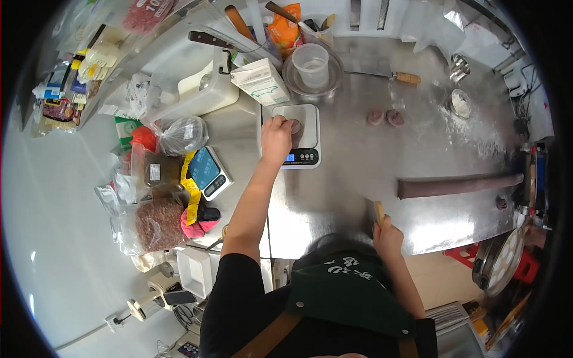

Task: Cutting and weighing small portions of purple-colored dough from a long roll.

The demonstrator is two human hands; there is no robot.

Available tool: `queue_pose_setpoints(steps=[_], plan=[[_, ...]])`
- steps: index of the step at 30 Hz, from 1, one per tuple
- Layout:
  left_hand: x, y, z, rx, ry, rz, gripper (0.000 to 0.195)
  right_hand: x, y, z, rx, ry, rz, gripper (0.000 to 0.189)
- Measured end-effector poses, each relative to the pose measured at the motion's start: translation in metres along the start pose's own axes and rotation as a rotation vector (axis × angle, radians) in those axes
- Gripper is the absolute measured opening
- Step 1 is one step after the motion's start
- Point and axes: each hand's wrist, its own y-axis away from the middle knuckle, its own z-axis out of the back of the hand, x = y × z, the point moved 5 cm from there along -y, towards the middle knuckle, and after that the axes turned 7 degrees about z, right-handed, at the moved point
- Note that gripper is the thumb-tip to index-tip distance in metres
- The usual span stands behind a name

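Observation:
My left hand (pixel 275 138) is over a white digital kitchen scale (pixel 309 112). Its fingers are closed around the edge of a small piece of purple dough (pixel 296 127) on the weighing plate. In my right hand (pixel 388 237), near the front of the steel table, is a tool with a pale wooden handle (pixel 379 213), probably a dough scraper; its blade is hard to make out. A long purple dough log (pixel 461 185) lies to the right. Two cut dough pieces (pixel 375 117) sit beyond the scale on its right, and a small dough scrap (pixel 502 204) lies below the log's far end.
Behind the scale stand a carton (pixel 261 83) and a clear plastic tub (pixel 310 67) in a metal bowl (pixel 336 83). A cleaver (pixel 405 78) lies at the back. Flour surrounds a small bowl (pixel 460 104). Bagged ingredients (pixel 161 221) and a second scale (pixel 209 172) occupy the left side.

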Motion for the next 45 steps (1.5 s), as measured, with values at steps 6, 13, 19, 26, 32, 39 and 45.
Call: queue_pose_setpoints(steps=[6,13,19,26,32,39,45], plan=[[-0.009,0.025,-0.022,0.063,-0.344,-0.130,0.058,-0.005,0.002,0.001,-0.039,-0.033,-0.019,0.029],[-0.003,0.027,-0.014,0.148,-0.137,0.013,0.064,0.000,0.002,0.002,-0.071,-0.041,0.027,0.030],[-0.013,0.108,0.013,0.000,0.104,0.164,0.063,0.003,0.003,-0.001,-0.060,0.004,0.036,0.030],[-0.056,0.254,-0.007,0.114,0.190,0.349,0.058,0.002,0.002,-0.003,-0.110,0.040,0.084,0.031],[-0.065,0.268,-0.014,0.173,0.076,0.328,0.054,0.001,0.002,-0.007,-0.066,0.077,0.059,0.031],[-0.051,0.229,-0.019,0.022,0.114,0.348,0.052,-0.001,0.000,-0.005,-0.083,0.057,0.021,0.028],[-0.011,0.053,0.004,-0.229,0.089,0.218,0.043,-0.004,0.000,-0.011,-0.046,0.080,-0.008,0.025]])
